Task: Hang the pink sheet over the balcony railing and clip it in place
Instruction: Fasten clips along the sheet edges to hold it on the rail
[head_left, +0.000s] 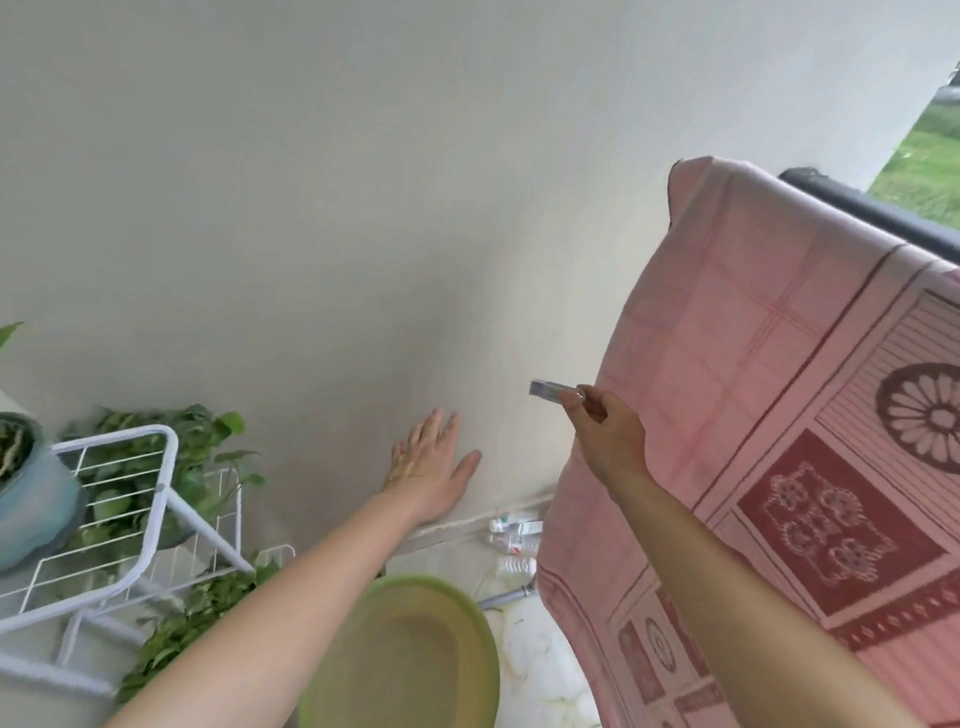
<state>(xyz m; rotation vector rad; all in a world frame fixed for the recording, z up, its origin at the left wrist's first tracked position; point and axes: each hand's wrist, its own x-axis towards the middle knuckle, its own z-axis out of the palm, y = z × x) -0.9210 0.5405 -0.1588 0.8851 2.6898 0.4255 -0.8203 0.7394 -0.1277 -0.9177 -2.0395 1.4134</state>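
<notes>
The pink sheet (737, 364), patterned with dark red squares and flowers, hangs draped over the dark balcony railing (872, 208) on the right. My right hand (608, 436) is raised just left of the sheet's edge and pinches a small pale clip (553, 389) between thumb and fingers. My left hand (431, 462) is stretched out flat with its fingers spread, in front of the grey wall, holding nothing. The railing's far end is bare beyond the sheet's corner.
A green plastic basin (400, 654) stands on the floor below my arms. A white wire rack (130, 519) with leafy plants (171, 441) fills the left side. Several plastic bottles (514, 540) lie at the wall's foot. Grass (930, 171) shows past the railing.
</notes>
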